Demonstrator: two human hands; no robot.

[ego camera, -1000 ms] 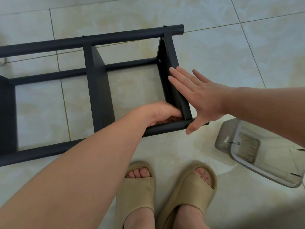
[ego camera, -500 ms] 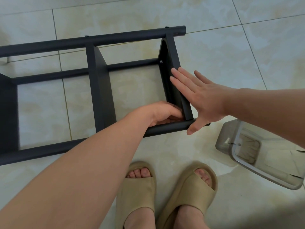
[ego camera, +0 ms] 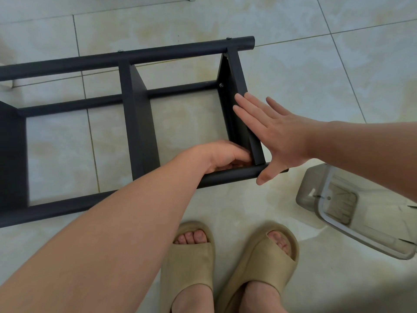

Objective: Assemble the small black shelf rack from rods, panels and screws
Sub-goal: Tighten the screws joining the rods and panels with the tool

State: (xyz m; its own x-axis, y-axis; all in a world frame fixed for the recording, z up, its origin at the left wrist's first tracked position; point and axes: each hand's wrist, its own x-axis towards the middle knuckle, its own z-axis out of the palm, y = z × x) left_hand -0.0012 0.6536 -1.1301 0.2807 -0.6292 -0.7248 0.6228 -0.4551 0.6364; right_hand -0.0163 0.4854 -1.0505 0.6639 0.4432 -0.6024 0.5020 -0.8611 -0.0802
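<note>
A: Has anything moved in the last second?

B: Hardly. The rack (ego camera: 135, 123) sits a touch lower in view, which looks like the head shifting. Both hands are where they were, so the same joint is still being worked on.

A: Where is the rack?

B: Lying on its side on the tiled floor (ego camera: 316, 86), in front of the person's sandals (ego camera: 191, 263). The far rod (ego camera: 158, 57) and near rod (ego camera: 234, 175) run left to right, with panels standing between them.

A: What is the right hand doing?

B: The right hand (ego camera: 277, 136) is spread flat, fingers straight against the outer face of the end panel (ego camera: 242, 114). Its thumb reaches down across the tip of the near rod. It presses and grips nothing.

A: And the left?

B: The left hand (ego camera: 221, 157) is tucked into the inner corner where the end panel meets the near rod, fingers curled. Whether they pinch a screw or a tool cannot be seen, as the fingertips are hidden behind the hand.

A: How far along is the job?

B: Probably late. One screw (ego camera: 221, 85) already shows on the end panel's inner face, and this near corner seems to be among the last fixings.

A: Anything else nearby?

B: A clear plastic container (ego camera: 352, 224) lies on the floor to the right, apart from the rack.
</note>
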